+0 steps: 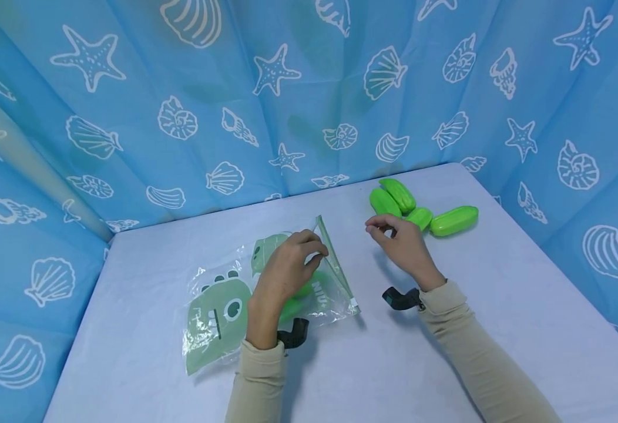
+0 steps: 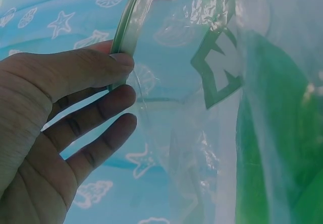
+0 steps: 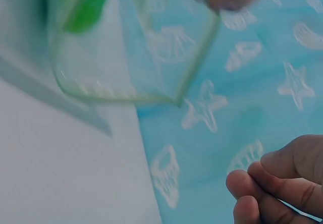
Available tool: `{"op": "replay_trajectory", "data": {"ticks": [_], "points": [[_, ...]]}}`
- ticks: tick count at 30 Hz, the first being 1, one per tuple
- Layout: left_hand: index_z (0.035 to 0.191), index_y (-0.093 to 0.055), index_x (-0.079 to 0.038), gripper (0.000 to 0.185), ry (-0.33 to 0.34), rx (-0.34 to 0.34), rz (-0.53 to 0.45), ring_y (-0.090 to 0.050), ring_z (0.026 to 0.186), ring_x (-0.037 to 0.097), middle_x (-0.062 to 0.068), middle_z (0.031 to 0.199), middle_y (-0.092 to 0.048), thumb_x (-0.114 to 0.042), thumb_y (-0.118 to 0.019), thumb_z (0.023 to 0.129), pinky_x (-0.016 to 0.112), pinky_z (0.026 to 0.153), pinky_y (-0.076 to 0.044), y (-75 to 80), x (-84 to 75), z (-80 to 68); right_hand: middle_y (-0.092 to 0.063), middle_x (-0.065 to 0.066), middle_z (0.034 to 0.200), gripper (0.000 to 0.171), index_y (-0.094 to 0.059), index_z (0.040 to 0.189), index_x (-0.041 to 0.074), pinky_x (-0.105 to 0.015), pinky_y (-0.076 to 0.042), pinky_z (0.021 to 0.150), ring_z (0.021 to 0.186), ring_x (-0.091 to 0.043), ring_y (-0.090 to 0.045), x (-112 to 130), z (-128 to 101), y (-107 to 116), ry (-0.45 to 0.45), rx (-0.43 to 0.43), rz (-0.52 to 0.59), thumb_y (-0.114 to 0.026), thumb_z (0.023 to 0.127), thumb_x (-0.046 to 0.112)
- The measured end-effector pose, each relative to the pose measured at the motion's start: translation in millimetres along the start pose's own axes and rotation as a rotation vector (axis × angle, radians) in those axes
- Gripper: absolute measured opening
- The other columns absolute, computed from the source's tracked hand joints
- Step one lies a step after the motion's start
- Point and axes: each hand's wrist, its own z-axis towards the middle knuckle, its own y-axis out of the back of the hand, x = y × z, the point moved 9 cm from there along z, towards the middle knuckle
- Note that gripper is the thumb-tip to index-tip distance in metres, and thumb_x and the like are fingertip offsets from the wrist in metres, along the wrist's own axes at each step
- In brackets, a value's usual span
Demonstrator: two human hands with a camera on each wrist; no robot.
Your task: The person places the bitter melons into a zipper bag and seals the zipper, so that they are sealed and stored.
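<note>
Zip bag point(image 1: 224, 305) is what you have in hand: a clear pouch printed with a green dinosaur, lying left of centre on the pale table point(image 1: 393, 376), its zip strip point(image 1: 335, 264) lifted off the surface on the right side; your left hand point(image 1: 285, 273) pinches that strip between thumb and forefinger, and the left wrist view shows the thumb point(image 2: 75, 70) pressed on the green rail while the other fingers lie straight behind the film; your right hand point(image 1: 404, 244) hovers just right of the mouth, holding nothing, fingers loosely curled with fingertip and thumb close together; beyond it, at the far right of the table, a cluster of green plastic pods point(image 1: 420, 208) lies touching one another; one green piece point(image 1: 301, 294) already shows through the film inside the bag, under your left hand; blue curtains point(image 1: 309, 88) with shells and starfish close the scene on three sides; as for what could go wrong, in my judgement your pinch is on one lip only, so the mouth may sag shut or fold over if you ease that grip, and the slick film could slide along the table when something is pushed in, since nothing pins the near end; lifting the strip higher might tip the piece inside toward the opening; whether the zip is fully parted along its length I cannot tell.
</note>
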Motion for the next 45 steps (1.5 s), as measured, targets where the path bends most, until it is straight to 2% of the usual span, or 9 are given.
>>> {"op": "replay_trajectory", "data": {"ticks": [9,14,18,24,28,32,34,39,45], "points": [[0.087,-0.071,-0.015,0.013,-0.018,-0.007,0.004,-0.054,0.086,0.009,-0.005,0.095,-0.059,-0.005,-0.069,0.081,0.020,0.073,-0.048,-0.3,0.6,-1.1,-0.062,-0.003,0.092,0.028,-0.064,0.107,0.010,-0.032,-0.038,0.069,0.087,-0.015,-0.052,-26,6,44,-0.059,-0.093,-0.018,-0.056,0.091,0.032],[0.087,-0.071,-0.016,0.013,-0.003,-0.012,-0.003,-0.054,0.086,0.009,-0.005,0.095,-0.059,-0.004,-0.069,0.080,0.020,0.073,-0.048,-0.4,1.5,-2.0,-0.062,-0.007,0.096,0.028,-0.064,0.108,0.007,-0.032,-0.038,0.068,0.089,-0.019,-0.053,-44,8,73,-0.078,-0.177,-0.102,-0.054,0.092,0.028],[0.087,-0.071,-0.016,0.014,0.011,-0.010,-0.003,-0.054,0.087,0.008,-0.005,0.095,-0.059,-0.004,-0.069,0.081,0.020,0.073,-0.048,-0.2,1.4,-2.3,-0.061,-0.009,0.099,0.029,-0.063,0.110,0.007,-0.032,-0.037,0.067,0.091,-0.023,-0.052,-67,5,100,-0.149,-0.257,-0.170,-0.052,0.093,0.027],[0.087,-0.071,-0.016,0.013,0.006,-0.008,0.012,-0.054,0.087,0.009,-0.005,0.096,-0.059,-0.005,-0.069,0.081,0.020,0.073,-0.047,0.0,0.7,-1.4,-0.060,-0.011,0.108,0.031,-0.062,0.115,0.006,-0.036,-0.039,0.073,0.096,-0.027,-0.052,-90,1,119,-0.217,-0.292,-0.227,-0.050,0.093,0.025],[0.087,-0.071,-0.015,0.014,0.004,-0.012,0.007,-0.054,0.087,0.009,-0.005,0.096,-0.060,-0.004,-0.069,0.080,0.020,0.073,-0.047,0.7,0.6,-1.1,-0.057,-0.015,0.118,0.032,-0.058,0.121,0.006,-0.048,-0.031,0.084,0.105,-0.034,-0.046,-99,2,123,-0.224,-0.251,-0.281,-0.052,0.091,0.016],[0.088,-0.071,-0.013,0.012,0.005,-0.009,-0.002,-0.054,0.088,0.010,-0.004,0.096,-0.060,-0.004,-0.069,0.080,0.021,0.073,-0.048,1.0,0.3,-1.1,-0.045,-0.019,0.133,0.046,-0.051,0.129,0.006,-0.057,-0.020,0.084,0.115,-0.043,-0.033,-111,-1,126,-0.232,-0.177,-0.377,-0.056,0.083,0.004],[0.088,-0.071,-0.013,0.012,0.003,-0.006,-0.003,-0.054,0.088,0.009,-0.005,0.096,-0.059,-0.004,-0.069,0.080,0.021,0.074,-0.048,0.9,0.0,-1.3,-0.040,-0.019,0.138,0.052,-0.047,0.132,0.005,-0.058,-0.019,0.082,0.117,-0.044,-0.028,-118,-2,127,-0.242,-0.152,-0.412,-0.058,0.081,0.004],[0.088,-0.071,-0.013,0.012,-0.006,-0.004,-0.006,-0.053,0.088,0.009,-0.005,0.096,-0.059,-0.004,-0.069,0.080,0.022,0.074,-0.048,0.8,-1.2,-1.2,-0.032,-0.017,0.144,0.066,-0.039,0.139,0.007,-0.059,-0.017,0.083,0.116,-0.043,-0.022,-137,-3,124,-0.290,-0.096,-0.418,-0.066,0.078,0.005],[0.088,-0.071,-0.012,0.011,-0.011,-0.001,-0.010,-0.054,0.088,0.010,-0.004,0.096,-0.059,-0.004,-0.068,0.081,0.022,0.073,-0.048,-1.0,-2.4,-0.5,-0.024,-0.010,0.149,0.078,-0.029,0.145,0.018,-0.061,-0.017,0.086,0.120,-0.045,-0.018,-156,-2,116,-0.317,-0.023,-0.440,-0.067,0.079,0.005]]}}
